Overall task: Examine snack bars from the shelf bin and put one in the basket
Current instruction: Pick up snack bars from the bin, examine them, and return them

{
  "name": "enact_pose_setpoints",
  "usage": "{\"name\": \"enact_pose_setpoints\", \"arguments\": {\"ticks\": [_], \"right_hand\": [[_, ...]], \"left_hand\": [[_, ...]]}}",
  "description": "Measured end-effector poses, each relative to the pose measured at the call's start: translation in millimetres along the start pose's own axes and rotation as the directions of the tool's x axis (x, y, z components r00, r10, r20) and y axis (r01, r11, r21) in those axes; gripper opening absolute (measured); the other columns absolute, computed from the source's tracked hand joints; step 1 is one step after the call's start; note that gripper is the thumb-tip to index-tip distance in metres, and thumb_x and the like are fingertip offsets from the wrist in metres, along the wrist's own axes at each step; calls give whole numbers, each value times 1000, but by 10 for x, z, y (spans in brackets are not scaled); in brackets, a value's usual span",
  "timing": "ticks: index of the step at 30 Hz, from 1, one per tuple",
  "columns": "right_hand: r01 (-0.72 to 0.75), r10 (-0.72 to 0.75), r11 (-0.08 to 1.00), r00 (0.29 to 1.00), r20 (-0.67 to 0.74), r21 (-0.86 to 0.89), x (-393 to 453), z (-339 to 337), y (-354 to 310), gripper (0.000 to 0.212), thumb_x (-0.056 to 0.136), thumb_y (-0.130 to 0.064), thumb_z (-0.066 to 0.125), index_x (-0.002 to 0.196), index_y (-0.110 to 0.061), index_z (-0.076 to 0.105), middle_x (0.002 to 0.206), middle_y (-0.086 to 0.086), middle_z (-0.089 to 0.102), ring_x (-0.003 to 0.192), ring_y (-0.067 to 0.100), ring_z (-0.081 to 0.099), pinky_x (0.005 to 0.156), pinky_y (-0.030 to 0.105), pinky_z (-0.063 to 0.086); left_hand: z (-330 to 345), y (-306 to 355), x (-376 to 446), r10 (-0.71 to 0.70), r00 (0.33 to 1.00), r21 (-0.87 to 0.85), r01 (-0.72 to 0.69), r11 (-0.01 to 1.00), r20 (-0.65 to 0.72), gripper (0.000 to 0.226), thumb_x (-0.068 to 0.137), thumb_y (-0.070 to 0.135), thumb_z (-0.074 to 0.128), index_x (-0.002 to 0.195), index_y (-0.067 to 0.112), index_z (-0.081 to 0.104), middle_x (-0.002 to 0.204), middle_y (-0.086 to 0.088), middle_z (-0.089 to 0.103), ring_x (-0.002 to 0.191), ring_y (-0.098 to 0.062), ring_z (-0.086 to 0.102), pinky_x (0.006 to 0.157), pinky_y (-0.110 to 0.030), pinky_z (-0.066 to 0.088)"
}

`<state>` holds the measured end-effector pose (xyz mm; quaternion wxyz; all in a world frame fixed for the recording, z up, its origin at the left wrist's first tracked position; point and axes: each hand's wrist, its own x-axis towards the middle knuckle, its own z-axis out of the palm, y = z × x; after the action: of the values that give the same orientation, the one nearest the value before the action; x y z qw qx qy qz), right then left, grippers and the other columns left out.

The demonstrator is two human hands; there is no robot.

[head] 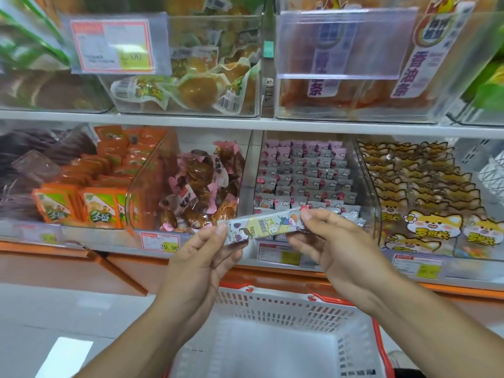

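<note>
Both the left hand [201, 257] and right hand [330, 238] pinch the snack bar [261, 223] by its ends, long axis level, directly above the basket [286, 304].

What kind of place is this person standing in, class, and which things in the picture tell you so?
Most likely a shop's snack aisle. Clear shelf bins hold rows of wrapped snacks, price tags line the shelf edge, and a shopping basket sits below the two hands holding a snack bar.
</note>
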<state>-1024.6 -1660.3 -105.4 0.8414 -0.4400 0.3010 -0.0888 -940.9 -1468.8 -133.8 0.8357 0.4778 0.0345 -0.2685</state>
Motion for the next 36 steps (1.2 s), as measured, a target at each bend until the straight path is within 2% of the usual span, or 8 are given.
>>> {"name": "enact_pose_setpoints", "arguments": {"ticks": [10,14,17,20,23,27,30,36], "right_hand": [[-57,60,992,998,-28,112,-52,-21,33,17,94,-7,65,109,1,68,77,2,78,74,21,76,71,32,64],[102,-95,974,994,45,-200,-85,-62,98,13,95,-22,66,106,-16,71,103,-8,74,93,10,74,82,32,62],[350,-238,798,931,276,-490,-192,-39,62,43,78,-37,78,118,-39,64,117,-20,69,108,1,67,84,21,57],[437,-309,693,899,311,-574,-267,-12,51,39,68,-39,78,105,-46,70,115,17,66,106,41,60,86,48,54],[402,-325,756,916,237,-516,-284,-24,54,32,73,-37,78,104,-38,73,110,35,59,99,44,65,86,44,58],[316,-279,851,949,147,-420,-280,-42,50,38,72,-36,77,103,-16,70,82,16,76,73,25,75,72,30,62],[273,-258,892,962,92,-360,-264,-50,28,38,74,-38,74,99,-9,71,82,12,77,68,21,73,65,24,60],[149,-143,951,989,43,-271,-211,-94,12,17,87,-26,70,87,-11,79,73,7,73,68,19,72,64,20,58]], "left_hand": [[-16,16,3,20,999,60,-22,998,49,21,80,31,71,91,17,81,101,-10,75,86,-15,71,75,-25,58],[-27,13,13,-47,998,-18,48,999,45,35,86,25,65,113,5,67,107,-17,75,95,-26,75,74,-29,60],[-22,14,11,-71,996,-53,73,996,52,39,85,23,62,117,1,57,103,-22,75,89,-29,76,70,-30,61],[-19,-9,5,-85,994,-18,87,996,62,36,86,21,61,116,3,56,105,-27,73,85,-30,76,66,-31,61],[-37,-41,21,-10,997,91,3,996,79,20,93,22,61,111,15,63,118,-21,71,103,-31,73,75,-33,61],[-34,-29,-28,47,966,222,-106,969,253,41,79,37,83,115,19,72,124,-11,71,118,-27,67,89,-29,56],[-24,-65,-45,50,978,276,-106,955,203,52,63,26,94,111,21,75,116,-14,74,110,-27,71,83,-24,57],[34,-76,-17,-126,991,-57,129,990,38,56,65,14,83,118,0,70,116,-21,73,106,-27,73,72,-21,60]]}}
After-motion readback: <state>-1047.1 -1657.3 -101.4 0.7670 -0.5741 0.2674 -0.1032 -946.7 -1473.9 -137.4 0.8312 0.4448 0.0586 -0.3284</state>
